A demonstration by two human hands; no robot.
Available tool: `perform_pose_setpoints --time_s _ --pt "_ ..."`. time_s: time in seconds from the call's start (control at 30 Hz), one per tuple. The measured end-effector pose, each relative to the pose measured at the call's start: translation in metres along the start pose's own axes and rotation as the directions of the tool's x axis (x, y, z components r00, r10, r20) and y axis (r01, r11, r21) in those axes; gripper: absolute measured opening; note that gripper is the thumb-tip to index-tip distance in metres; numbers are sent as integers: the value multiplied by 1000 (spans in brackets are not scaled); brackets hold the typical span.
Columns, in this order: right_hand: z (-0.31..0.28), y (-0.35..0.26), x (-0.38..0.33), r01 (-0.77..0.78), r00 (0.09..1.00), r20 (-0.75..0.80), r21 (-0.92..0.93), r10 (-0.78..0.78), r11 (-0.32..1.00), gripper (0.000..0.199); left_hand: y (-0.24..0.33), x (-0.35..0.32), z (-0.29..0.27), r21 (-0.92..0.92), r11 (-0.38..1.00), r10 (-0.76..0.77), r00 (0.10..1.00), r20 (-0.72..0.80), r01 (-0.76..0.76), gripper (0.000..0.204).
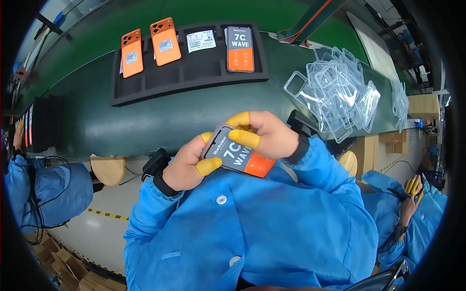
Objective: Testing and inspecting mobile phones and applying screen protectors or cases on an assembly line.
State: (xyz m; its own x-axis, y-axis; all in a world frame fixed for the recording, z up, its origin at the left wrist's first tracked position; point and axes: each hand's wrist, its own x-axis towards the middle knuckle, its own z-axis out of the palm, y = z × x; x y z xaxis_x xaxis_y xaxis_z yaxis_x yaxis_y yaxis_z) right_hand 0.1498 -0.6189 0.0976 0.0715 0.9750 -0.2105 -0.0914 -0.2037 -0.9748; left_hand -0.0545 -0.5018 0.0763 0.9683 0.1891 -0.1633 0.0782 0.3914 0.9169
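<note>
Close in front of my chest I hold a smartphone [242, 160] tilted, its screen side up under a grey and orange printed film. My left hand [183, 164] grips its left edge, thumb along the lower side. At the upper right edge, my right hand [266, 132] pinches the phone between thumb and fingers. Yellow finger cots cover several fingertips of both hands. A pale rim runs along the phone's upper edge; I cannot tell whether it is a case. The phone's back is hidden.
Beyond my hands a black foam tray [194, 86] holds two orange phones [167, 54] face down, a white label card [201, 40] and a film-covered phone [241, 57]. Clear phone cases [340, 87] lie heaped at right on the green table [145, 123]. Co-workers [412, 213] sit on both sides.
</note>
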Motion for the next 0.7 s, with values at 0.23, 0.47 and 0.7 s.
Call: perform_pose_setpoints --time_s 0.23,0.47,0.7 --pt "14 -10 8 58 992 -100 -143 -73 988 20 -4 -6 -1 128 990 68 991 -114 -53 39" --pt "19 -12 15 127 979 -110 -322 -170 938 22 1 -6 -3 244 969 87 977 -195 -37 37" --pt "15 -18 21 140 989 -10 -278 -149 950 22 5 -4 -2 233 972 39 987 -153 -2 39"
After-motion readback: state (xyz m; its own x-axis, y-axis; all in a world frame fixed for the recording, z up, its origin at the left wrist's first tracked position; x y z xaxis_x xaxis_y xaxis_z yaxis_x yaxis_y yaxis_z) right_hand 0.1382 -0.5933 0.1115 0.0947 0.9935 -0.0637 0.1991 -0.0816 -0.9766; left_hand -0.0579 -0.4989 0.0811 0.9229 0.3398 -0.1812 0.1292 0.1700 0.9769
